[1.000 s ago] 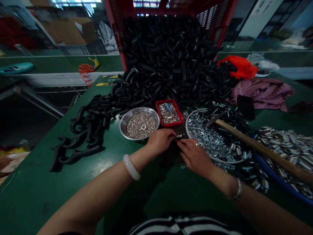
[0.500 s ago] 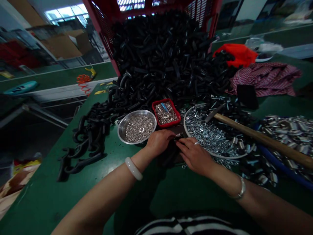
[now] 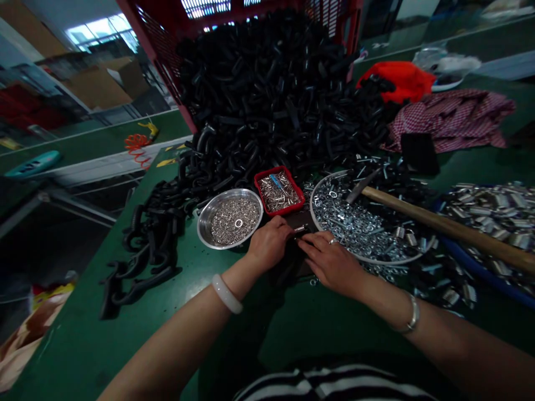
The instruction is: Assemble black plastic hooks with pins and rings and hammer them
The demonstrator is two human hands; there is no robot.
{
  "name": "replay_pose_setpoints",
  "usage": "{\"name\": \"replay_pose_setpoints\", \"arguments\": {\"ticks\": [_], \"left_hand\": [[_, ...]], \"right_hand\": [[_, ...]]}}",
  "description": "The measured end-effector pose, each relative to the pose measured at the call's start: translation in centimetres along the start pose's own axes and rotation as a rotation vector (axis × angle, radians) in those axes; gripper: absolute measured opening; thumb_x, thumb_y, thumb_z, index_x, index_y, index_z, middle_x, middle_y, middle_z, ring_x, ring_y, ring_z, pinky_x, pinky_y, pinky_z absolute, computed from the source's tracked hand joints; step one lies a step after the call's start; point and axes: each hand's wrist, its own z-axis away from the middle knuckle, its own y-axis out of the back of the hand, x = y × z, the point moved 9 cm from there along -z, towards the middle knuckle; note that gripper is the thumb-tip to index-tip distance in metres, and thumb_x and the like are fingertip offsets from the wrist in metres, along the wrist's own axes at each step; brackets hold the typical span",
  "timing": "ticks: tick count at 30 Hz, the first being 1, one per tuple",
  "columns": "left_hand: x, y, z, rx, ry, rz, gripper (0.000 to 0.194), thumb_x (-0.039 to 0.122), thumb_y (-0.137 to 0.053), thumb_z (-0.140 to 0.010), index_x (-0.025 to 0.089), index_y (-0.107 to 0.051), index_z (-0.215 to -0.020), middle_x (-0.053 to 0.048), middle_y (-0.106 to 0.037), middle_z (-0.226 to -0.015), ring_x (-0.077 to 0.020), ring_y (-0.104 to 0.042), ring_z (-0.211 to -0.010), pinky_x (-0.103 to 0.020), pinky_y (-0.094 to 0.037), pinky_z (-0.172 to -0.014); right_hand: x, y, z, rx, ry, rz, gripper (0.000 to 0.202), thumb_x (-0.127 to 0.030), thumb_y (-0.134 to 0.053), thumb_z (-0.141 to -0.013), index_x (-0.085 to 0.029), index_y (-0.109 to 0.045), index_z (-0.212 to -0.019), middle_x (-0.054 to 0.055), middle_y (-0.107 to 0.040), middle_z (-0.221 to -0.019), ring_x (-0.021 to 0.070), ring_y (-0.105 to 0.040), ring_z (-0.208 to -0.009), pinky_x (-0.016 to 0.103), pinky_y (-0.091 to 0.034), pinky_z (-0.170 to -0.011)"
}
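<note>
As the small spring piece points left to right, the left hand closes round its left end; whether the right hand grips, I cannot tell.

A green table carries a metal bowl, a red tray and piled black parts.

The left hand and right hand hold a small part with a shiny coil between their fingers. From them, a metal bowl of tiny pieces sits at ten o'clock, a red tray of pins near twelve, and a round tray of loose hardware at two to three, a hammer lying across it. Black curved pieces heap up toward twelve, filling a red crate.
</note>
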Motion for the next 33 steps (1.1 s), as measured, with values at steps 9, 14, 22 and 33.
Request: {"name": "replay_pose_setpoints", "arguments": {"ticks": [9,14,22,33], "left_hand": [[0.6,-0.8,1.3,0.004,0.024,-0.15,0.027,0.022,-0.037,-0.089,0.023,-0.059,-0.105,-0.005,-0.053,-0.107,-0.0162,-0.053,-0.089,-0.025,-0.047,-0.068],[0.4,-0.8,2.6,0.062,-0.042,-0.191,0.036,0.025,-0.043,-0.087,0.026,-0.048,-0.123,-0.006,-0.052,-0.118,-0.0195,-0.051,-0.096,-0.031,-0.047,-0.076],[0.4,-0.3,3.6,0.178,-0.191,-0.113,0.034,0.02,-0.043,-0.086,0.022,-0.053,-0.119,-0.004,-0.055,-0.12,-0.0183,-0.051,-0.091,-0.031,-0.045,-0.078],[1.1,0.7,4.1,0.054,0.025,-0.046,0.047,0.05,-0.045,-0.082,0.026,-0.05,-0.121,-0.002,-0.051,-0.128,-0.0246,-0.046,-0.105,-0.045,-0.035,-0.089]], "right_hand": [[-0.2,-0.4,0.1,0.006,0.011,-0.015,0.04,-0.015,-0.047,-0.079,-0.012,-0.053,-0.119,0.014,-0.055,-0.115,0.0255,-0.044,-0.107,0.042,-0.043,-0.089],[2.0,3.0,-0.1,0.044,-0.032,0.086,0.039,-0.021,-0.043,-0.082,-0.014,-0.052,-0.119,0.013,-0.054,-0.118,0.026,-0.046,-0.109,0.043,-0.043,-0.088],[17.3,11.2,7.7,-0.192,-0.67,0.609,0.022,-0.025,-0.051,-0.072,-0.016,-0.065,-0.087,0.016,-0.063,-0.082,0.0344,-0.059,-0.077,0.049,-0.042,-0.06],[18.1,12.7,9.7,-0.073,-0.705,0.014,0.032,-0.046,-0.054,-0.073,-0.019,-0.064,-0.087,0.01,-0.066,-0.072,0.0191,-0.059,-0.056,0.03,-0.045,-0.047]]}}
